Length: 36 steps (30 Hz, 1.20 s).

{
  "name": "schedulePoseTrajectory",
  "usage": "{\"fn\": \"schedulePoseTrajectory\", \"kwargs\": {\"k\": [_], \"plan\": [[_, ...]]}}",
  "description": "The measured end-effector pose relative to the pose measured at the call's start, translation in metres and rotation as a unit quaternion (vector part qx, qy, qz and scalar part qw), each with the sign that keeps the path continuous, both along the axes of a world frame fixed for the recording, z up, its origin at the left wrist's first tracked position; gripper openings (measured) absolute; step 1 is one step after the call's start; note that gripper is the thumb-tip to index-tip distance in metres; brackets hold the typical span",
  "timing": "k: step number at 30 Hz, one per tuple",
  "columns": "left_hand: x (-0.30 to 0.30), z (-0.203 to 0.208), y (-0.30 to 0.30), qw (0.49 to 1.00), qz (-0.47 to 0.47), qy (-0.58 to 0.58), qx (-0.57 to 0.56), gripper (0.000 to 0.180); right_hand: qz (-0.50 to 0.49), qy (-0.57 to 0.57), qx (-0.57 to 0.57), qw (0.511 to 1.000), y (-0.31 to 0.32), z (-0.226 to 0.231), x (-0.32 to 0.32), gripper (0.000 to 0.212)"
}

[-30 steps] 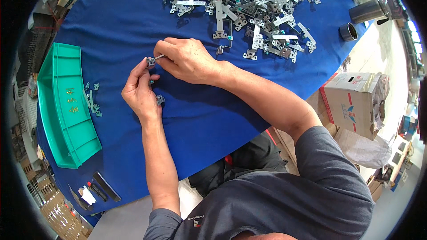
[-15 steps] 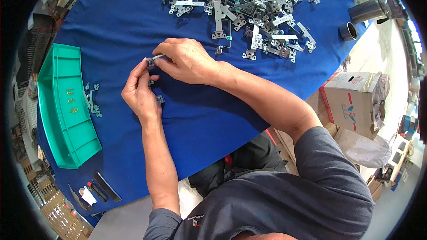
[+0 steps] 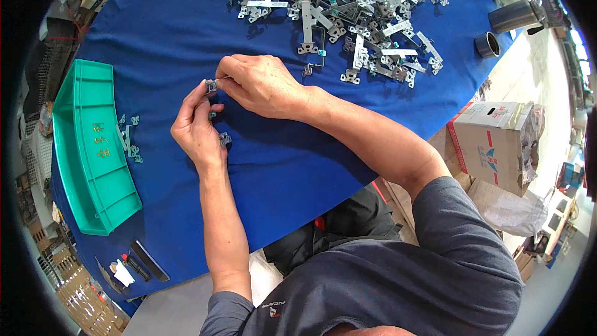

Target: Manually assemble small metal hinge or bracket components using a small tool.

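Bracket of silver-grey metal (image 3: 211, 86) with a small turquoise clip (image 3: 214, 114) seems to run through the bare left hand (image 3: 196, 129): one lobed end at the fingertips, another metal end by the wrist, its middle hidden from me. That hand curls round it, fingertips pinching the upper end. The bare right hand (image 3: 260, 84) has thumb and forefinger pressed together at the same end, on something slim I cannot make out. I judge the bracket light, stiff and rather slippery on its smooth faces; I'd grip the flat metal, clear of the clip. Under it spreads a royal-blue cloth (image 3: 286, 162). Leftward, a few loose grey brackets (image 3: 129, 140) lie beside a long green plastic tray (image 3: 93, 93) bearing tiny brass-coloured pieces (image 3: 101, 141). Beyond the hands I see a tangled heap of metal brackets (image 3: 339, 11).
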<state>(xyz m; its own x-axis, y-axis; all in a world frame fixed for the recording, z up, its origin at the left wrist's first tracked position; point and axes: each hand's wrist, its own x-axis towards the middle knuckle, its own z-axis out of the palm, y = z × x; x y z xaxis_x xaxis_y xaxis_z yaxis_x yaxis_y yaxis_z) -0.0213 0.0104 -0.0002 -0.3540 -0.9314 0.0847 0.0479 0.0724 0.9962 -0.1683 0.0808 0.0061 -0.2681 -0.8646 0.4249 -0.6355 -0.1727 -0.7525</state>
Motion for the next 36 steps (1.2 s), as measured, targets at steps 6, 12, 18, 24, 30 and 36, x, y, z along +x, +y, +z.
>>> {"fn": "schedulePoseTrajectory", "kwargs": {"k": [6, 12, 18, 24, 30, 36], "plan": [[-0.0012, 0.0029, 0.0050, 0.999, 0.009, -0.047, -0.013, 0.027, -0.006, 0.001, 0.009, 1.000, -0.0002, -0.0019, 0.0025, 0.011], [-0.0016, 0.0008, 0.0040, 0.999, 0.010, -0.025, -0.019, 0.026, 0.009, 0.025, 0.014, 1.000, 0.0001, -0.0045, 0.0004, 0.014], [0.0006, 0.0010, 0.0036, 0.999, 0.003, -0.033, -0.002, 0.025, -0.013, 0.004, -0.007, 1.000, 0.0002, -0.0014, 0.0039, 0.013], [-0.0022, 0.0021, 0.0044, 1.000, -0.002, -0.022, -0.006, 0.024, 0.004, 0.027, 0.019, 0.999, 0.0002, -0.0022, 0.0003, 0.017], [0.0002, 0.0032, 0.0042, 0.999, -0.007, -0.032, 0.012, 0.024, -0.014, 0.010, -0.004, 1.000, 0.0000, -0.0018, 0.0032, 0.020], [-0.0010, 0.0002, 0.0042, 0.999, -0.007, -0.035, -0.020, 0.024, -0.009, 0.080, 0.091, 0.993, 0.0012, 0.0011, 0.0011, 0.024]]}}
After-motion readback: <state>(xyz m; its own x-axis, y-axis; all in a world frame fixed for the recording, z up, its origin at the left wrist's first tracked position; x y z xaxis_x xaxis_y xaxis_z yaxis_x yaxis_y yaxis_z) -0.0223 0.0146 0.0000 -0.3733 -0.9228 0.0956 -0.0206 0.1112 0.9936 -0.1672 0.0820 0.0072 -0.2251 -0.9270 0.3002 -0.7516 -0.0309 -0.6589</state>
